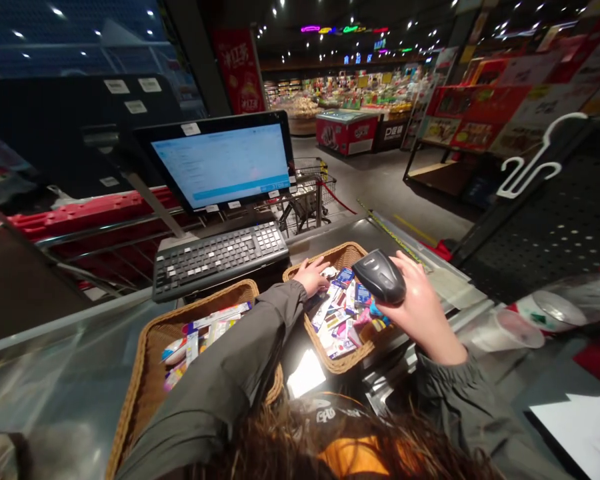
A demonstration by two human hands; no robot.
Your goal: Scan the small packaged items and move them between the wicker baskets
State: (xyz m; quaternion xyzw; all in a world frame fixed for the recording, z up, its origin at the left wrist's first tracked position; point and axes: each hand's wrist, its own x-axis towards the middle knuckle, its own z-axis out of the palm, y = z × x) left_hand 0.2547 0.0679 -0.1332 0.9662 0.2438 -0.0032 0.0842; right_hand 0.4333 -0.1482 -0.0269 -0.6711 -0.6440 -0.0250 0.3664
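Note:
My right hand [420,300] is wrapped round a black handheld barcode scanner [380,275], its head over the right wicker basket [349,365]. In that basket lie several small packaged goods [343,310], mostly white, blue and red boxes and packs, jumbled together. My left hand [312,276] reaches over the basket's far left rim with fingers apart, the tips by a small white item [329,272]. Whether they touch it I cannot tell. Under my left forearm stands another wicker basket [140,373], holding several more small packs [200,337], partly hidden by my sleeve.
A black keyboard [223,257] and a lit monitor [225,163] stand beyond the baskets. Plastic cups [507,331] and white papers [580,423] lie at the right. A white hanger [535,160] hangs by a dark perforated panel [570,220]. Shopping carts [307,200] stand behind the counter.

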